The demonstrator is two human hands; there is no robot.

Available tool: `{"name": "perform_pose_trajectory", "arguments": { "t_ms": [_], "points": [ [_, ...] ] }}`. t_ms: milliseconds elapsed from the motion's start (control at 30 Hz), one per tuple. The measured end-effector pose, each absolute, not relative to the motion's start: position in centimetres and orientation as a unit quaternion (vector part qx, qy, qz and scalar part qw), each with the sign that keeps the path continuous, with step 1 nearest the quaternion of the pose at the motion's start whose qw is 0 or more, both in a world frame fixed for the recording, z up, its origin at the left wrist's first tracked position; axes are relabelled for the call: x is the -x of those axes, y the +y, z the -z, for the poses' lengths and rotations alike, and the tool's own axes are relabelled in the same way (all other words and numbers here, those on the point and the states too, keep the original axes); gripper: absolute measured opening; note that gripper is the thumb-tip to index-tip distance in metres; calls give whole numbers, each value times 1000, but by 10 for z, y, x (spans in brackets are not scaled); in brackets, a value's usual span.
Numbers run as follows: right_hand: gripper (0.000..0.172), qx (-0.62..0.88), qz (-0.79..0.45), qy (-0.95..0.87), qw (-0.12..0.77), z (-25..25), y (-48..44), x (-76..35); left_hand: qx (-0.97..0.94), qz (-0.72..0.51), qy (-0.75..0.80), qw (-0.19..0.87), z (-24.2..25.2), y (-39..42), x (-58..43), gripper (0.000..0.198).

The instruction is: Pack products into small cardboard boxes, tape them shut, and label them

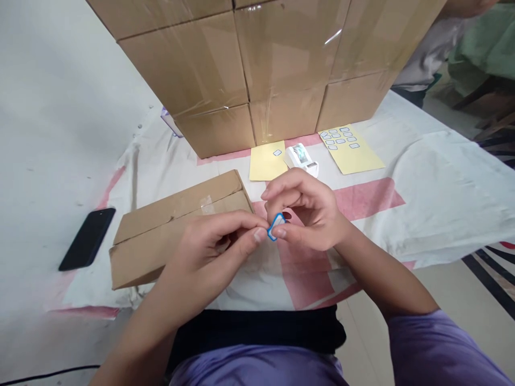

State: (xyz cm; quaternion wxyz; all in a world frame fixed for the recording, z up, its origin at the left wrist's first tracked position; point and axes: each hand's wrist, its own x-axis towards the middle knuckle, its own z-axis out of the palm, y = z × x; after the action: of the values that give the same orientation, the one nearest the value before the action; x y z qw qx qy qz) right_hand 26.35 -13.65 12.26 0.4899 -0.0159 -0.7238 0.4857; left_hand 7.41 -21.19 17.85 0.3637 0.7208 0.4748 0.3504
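Note:
A small white tag with a blue rim [276, 225] is held between both hands over the cloth. My right hand [308, 212] pinches it with thumb and fingers curled round it. My left hand [219, 241] is closed too, its thumb tip pressed against the tag's left edge. Beyond the hands lies a yellow sheet [266, 161] with one such tag on it. A second yellow sheet [353, 151] carries several tags. Between the sheets rests a small white device [301, 158].
A flat cardboard box [177, 225] lies left of my hands on the white and pink cloth [434, 209]. Stacked taped cartons [265, 69] wall off the back. A black phone [87, 238] lies on the floor at left. Another person's sleeve [426, 59] shows at top right.

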Motion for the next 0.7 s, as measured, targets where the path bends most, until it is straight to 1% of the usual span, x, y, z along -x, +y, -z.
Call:
{"name": "perform_pose_trajectory", "arguments": {
  "t_ms": [133, 367, 533, 633, 700],
  "points": [
    [38, 27, -497, -723, 479, -121, -137, -265, -719, -350, 466, 379, -178, -212, -73, 12],
    [39, 45, -522, -722, 452, -121, -136, -269, -734, -350, 460, 356, -177, -211, -74, 12],
    [37, 29, -524, -718, 457, -122, -136, -266, -744, -342, 466, 336, -177, -213, -75, 12],
    [34, 41, -479, -741, 469, -122, -135, -264, -756, -347, 479, 281, -176, -214, -77, 12],
    [28, 78, -387, -770, 501, -121, -133, -263, -759, -359, 493, 227, -174, -214, -78, 11]
  ]
}}
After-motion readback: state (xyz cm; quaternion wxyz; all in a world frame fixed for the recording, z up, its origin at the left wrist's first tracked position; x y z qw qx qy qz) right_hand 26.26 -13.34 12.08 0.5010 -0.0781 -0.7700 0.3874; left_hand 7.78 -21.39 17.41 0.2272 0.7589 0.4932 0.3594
